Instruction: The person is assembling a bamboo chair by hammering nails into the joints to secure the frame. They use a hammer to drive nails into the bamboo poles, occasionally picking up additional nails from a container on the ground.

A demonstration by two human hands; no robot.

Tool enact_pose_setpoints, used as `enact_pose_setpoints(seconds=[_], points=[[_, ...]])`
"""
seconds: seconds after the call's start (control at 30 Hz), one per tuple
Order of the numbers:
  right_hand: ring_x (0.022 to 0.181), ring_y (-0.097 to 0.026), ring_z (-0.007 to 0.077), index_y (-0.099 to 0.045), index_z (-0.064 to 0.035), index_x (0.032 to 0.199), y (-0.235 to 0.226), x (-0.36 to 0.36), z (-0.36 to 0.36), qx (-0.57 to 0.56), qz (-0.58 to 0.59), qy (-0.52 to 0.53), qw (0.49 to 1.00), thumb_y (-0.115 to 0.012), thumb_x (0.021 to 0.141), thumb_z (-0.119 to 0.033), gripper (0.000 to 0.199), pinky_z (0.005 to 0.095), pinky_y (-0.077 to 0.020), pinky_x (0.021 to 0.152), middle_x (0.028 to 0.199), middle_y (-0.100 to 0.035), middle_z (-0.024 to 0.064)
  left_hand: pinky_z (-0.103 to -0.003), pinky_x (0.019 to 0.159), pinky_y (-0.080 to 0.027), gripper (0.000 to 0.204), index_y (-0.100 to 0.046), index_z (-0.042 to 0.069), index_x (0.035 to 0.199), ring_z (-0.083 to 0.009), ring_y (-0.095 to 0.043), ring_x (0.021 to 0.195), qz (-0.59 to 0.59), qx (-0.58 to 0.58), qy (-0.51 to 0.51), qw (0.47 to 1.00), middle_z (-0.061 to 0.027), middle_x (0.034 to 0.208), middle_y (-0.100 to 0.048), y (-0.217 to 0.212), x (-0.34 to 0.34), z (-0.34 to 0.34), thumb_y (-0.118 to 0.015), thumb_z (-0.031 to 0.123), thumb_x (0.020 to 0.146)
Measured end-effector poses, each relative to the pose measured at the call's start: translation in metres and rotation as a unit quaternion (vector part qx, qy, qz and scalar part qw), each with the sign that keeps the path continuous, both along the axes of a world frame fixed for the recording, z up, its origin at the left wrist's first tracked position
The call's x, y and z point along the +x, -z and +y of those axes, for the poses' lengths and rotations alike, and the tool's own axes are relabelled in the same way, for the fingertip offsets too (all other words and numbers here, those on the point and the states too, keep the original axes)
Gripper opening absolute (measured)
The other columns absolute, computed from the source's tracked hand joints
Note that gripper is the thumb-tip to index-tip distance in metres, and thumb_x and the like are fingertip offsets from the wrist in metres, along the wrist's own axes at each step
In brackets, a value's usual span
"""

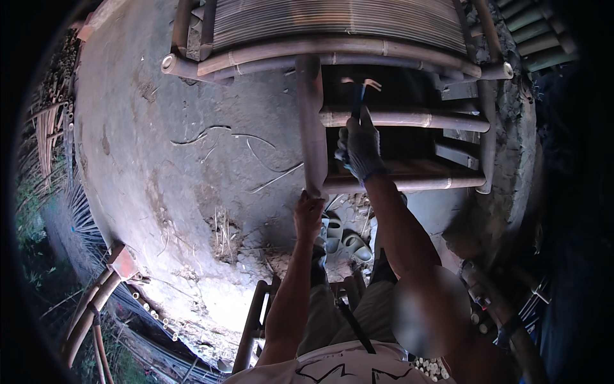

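My right hand (362, 148), in a light knitted glove, is closed around the handle of a claw hammer (362, 89). The hammer's head points away from me, over the dark gap in a bamboo frame. My bare left hand (309, 208) grips the near end of a thick bamboo pole (311, 121), which forms the left side of that frame. Two thinner bamboo rails, the far rail (416, 119) and the near rail (416, 184), run right from this pole. Most of the hammer's handle is hidden by my glove.
Beyond the frame lies a slatted bamboo seat (339, 22) with a thick front rail (332, 48). Thin bamboo strips (204, 133) litter the concrete floor (141, 166) on the left. Sandals (355, 245) are below my hands. Bamboo poles (83, 320) stand at the lower left.
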State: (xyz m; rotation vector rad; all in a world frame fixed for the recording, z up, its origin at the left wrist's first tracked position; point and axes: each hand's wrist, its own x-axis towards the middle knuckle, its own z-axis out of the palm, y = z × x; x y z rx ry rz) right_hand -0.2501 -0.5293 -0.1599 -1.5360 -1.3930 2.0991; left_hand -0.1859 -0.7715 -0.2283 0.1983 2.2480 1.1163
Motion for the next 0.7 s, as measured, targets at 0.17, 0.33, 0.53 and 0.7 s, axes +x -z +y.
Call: enact_pose_setpoints(seconds=[0.17, 0.33, 0.53, 0.7], points=[[0.043, -0.041, 0.0079, -0.050, -0.0160, 0.115, -0.009, -0.001, 0.002, -0.067, 0.042, -0.064, 0.995, -0.048, 0.095, -0.014, 0.021, 0.0251, -0.0347, 0.039, 0.059, -0.044, -0.0007, -0.039, 0.090, -0.049, 0.020, -0.074, 0.004, 0.094, -0.0345, -0.065, 0.104, -0.027, 0.041, -0.019, 0.999, -0.0200, 0.118, -0.064, 0.012, 0.002, -0.018, -0.071, 0.022, 0.085], [0.042, -0.041, 0.0084, -0.052, -0.0168, 0.121, -0.011, 0.009, 0.000, -0.124, 0.037, -0.033, 0.991, -0.050, 0.095, -0.015, 0.026, 0.0265, -0.0337, 0.038, 0.059, -0.042, -0.0001, -0.039, 0.089, -0.049, 0.020, -0.073, 0.002, 0.093, -0.0333, -0.065, 0.104, -0.029, 0.053, -0.016, 0.998, -0.0181, 0.116, -0.064, 0.000, 0.003, -0.011, -0.072, 0.021, 0.084], [0.040, -0.040, 0.0088, -0.051, -0.0194, 0.118, -0.007, 0.007, -0.010, -0.153, 0.056, 0.006, 0.987, -0.049, 0.095, -0.012, 0.024, 0.0262, -0.0322, 0.036, 0.057, -0.042, -0.0005, -0.039, 0.097, -0.047, 0.017, -0.074, 0.004, 0.089, -0.0359, -0.058, 0.121, -0.052, 0.042, -0.037, 0.997, -0.0191, 0.140, -0.054, -0.001, 0.008, -0.010, -0.072, 0.020, 0.082], [0.040, -0.037, 0.0081, -0.049, -0.0199, 0.109, -0.008, -0.001, -0.003, -0.067, 0.014, 0.029, 0.997, -0.048, 0.096, -0.013, 0.015, 0.0261, -0.0313, 0.036, 0.058, -0.041, -0.0020, -0.039, 0.096, -0.047, 0.019, -0.074, 0.003, 0.091, -0.0336, -0.061, 0.117, -0.017, 0.078, 0.012, 0.997, -0.0183, 0.134, -0.058, 0.008, 0.012, -0.016, -0.072, 0.020, 0.083]])
